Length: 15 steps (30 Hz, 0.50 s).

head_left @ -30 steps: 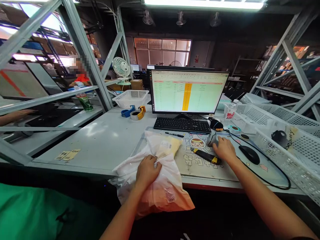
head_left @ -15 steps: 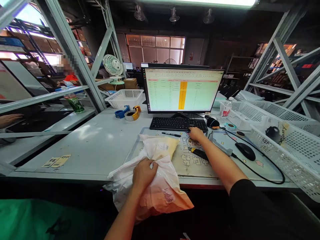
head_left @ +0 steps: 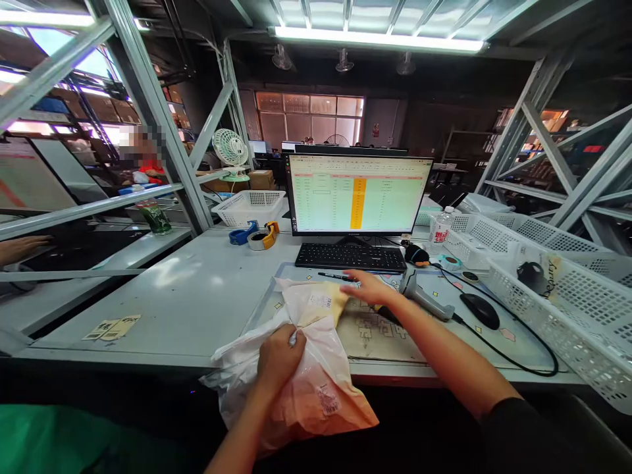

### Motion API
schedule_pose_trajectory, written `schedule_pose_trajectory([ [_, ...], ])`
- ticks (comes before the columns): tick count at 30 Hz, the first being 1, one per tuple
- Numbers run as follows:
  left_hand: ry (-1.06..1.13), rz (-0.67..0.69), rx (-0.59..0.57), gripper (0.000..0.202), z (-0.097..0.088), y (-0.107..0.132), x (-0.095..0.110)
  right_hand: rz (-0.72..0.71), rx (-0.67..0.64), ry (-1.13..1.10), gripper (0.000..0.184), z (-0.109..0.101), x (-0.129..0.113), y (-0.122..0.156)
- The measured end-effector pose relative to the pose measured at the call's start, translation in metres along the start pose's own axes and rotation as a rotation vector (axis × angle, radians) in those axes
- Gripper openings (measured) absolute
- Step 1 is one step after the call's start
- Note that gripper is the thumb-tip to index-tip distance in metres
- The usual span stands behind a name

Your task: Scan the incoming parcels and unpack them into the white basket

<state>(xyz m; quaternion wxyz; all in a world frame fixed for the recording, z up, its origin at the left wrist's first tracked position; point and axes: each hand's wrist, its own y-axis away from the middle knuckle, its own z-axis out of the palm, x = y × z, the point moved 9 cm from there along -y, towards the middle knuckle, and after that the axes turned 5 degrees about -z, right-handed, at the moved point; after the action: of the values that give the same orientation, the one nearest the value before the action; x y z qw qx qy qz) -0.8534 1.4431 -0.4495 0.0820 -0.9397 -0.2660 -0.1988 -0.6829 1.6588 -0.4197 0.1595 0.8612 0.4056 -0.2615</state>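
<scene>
My left hand (head_left: 281, 359) is closed on the gathered part of a white plastic mailer bag (head_left: 323, 368), which hangs partly over the desk's front edge. A barcode label (head_left: 328, 399) shows on its lower part. Its upper end, bearing another label (head_left: 320, 301), rests on the desk mat. My right hand (head_left: 368, 288) is open, fingers stretched toward that upper end; whether they touch it I cannot tell. Beyond the fingers lies a black marker (head_left: 336, 276). Under my right forearm a utility knife (head_left: 388, 314) is mostly hidden. A grey barcode scanner (head_left: 424, 296) lies to the right.
Behind the mat stand a black keyboard (head_left: 350, 257) and a monitor (head_left: 360, 197) with a spreadsheet. Tape dispensers (head_left: 254, 236) sit back left. On the right are a mouse (head_left: 480, 310), its cable and white baskets (head_left: 557, 303). Another person's hand (head_left: 24, 249) is at far left.
My right hand has left the keyboard and come back leftward to the bag's upper end, fingers spread. My left hand keeps its hold on the bag. The selected spreadsheet cell has shifted.
</scene>
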Motion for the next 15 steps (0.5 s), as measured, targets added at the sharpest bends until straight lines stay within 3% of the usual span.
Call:
schedule_pose_trajectory([
  [2, 0.004, 0.035, 0.005, 0.032, 0.0, 0.005, -0.001, -0.116, -0.113, -0.068, 0.092, 0.025, -0.034, 0.014],
  [4, 0.026, 0.072, 0.011, 0.033, -0.001, 0.013, 0.0, -0.137, -0.2, -0.063, 0.121, 0.045, -0.056, 0.029],
  [6, 0.071, 0.117, 0.04, 0.033, -0.006, 0.023, 0.001, -0.107, -0.221, 0.001, 0.142, 0.055, -0.068, 0.038],
  [8, 0.115, 0.154, 0.095, 0.031, -0.013, 0.036, 0.002, -0.11, -0.197, 0.037, 0.151, 0.06, -0.08, 0.042],
  [11, 0.13, 0.148, 0.22, 0.029, -0.026, 0.053, 0.0, -0.084, -0.164, -0.068, 0.142, 0.067, -0.089, 0.047],
  [15, 0.153, 0.16, 0.289, 0.027, -0.041, 0.076, 0.007, -0.152, -0.184, -0.411, 0.082, 0.067, -0.102, 0.076],
])
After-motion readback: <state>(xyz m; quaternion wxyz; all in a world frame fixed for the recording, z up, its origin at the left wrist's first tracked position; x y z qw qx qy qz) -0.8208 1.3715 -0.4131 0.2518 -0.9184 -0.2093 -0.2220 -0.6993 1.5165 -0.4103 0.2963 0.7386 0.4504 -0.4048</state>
